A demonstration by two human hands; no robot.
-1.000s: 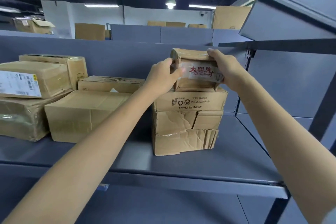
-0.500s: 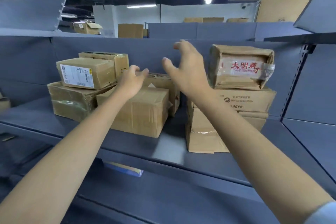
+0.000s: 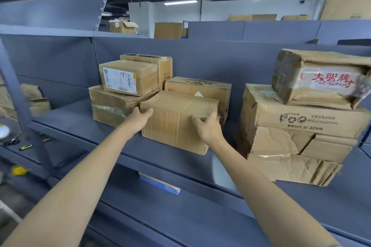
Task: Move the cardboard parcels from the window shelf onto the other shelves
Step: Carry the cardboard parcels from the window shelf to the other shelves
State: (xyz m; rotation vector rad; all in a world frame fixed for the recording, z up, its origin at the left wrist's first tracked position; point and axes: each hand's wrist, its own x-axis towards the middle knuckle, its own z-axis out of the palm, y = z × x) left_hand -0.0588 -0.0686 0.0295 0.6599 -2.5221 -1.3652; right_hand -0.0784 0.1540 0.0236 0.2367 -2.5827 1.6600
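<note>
Your left hand (image 3: 138, 119) and right hand (image 3: 208, 127), fingers curled, grip the plain brown cardboard parcel (image 3: 176, 120) near the grey metal shelf (image 3: 112, 138) front edge; bare shelf separates it from the crushed stack (image 3: 297, 138) on the right.

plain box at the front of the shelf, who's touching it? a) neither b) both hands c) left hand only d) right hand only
b: the left hand holds the plain box at its left edge and the right hand at its right.
</note>
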